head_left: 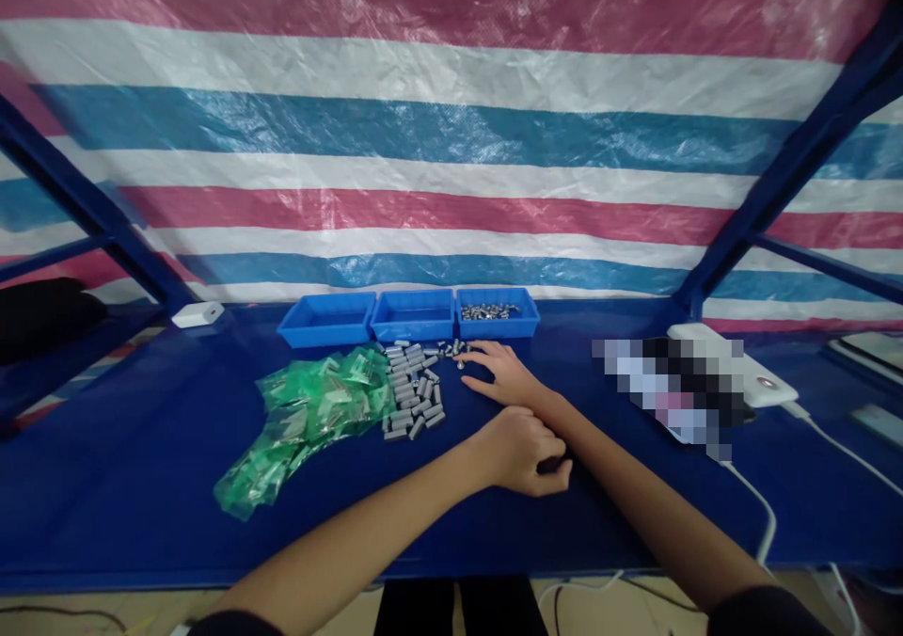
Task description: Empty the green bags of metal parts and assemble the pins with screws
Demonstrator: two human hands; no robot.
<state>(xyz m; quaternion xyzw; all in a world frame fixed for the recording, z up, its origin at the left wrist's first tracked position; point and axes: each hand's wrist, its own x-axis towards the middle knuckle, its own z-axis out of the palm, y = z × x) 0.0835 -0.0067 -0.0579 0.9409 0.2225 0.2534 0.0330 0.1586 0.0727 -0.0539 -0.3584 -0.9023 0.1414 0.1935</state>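
Observation:
My right hand point(499, 373) reaches forward with its fingers spread, the fingertips at a few small metal screws point(457, 348) on the table. Closer to me, my left hand point(523, 450) is curled beside the right wrist; what it holds, if anything, is hidden. Many grey metal cylinders point(413, 391) lie in a loose group left of my right hand. Green plastic bags point(321, 405) with small parts inside are heaped left of the cylinders. Behind them stand three blue trays: the right tray point(498, 328) contains small metal parts, while the middle tray point(413, 325) and left tray point(328, 335) show bare bottoms.
On the right of the blue table point(141, 485) lie a pixelated device point(670, 391) and a white power bank point(762, 382) with white cables. A white adapter point(198, 314) sits at the back left. Blue frame bars rise at both sides before a striped plastic sheet point(423, 128).

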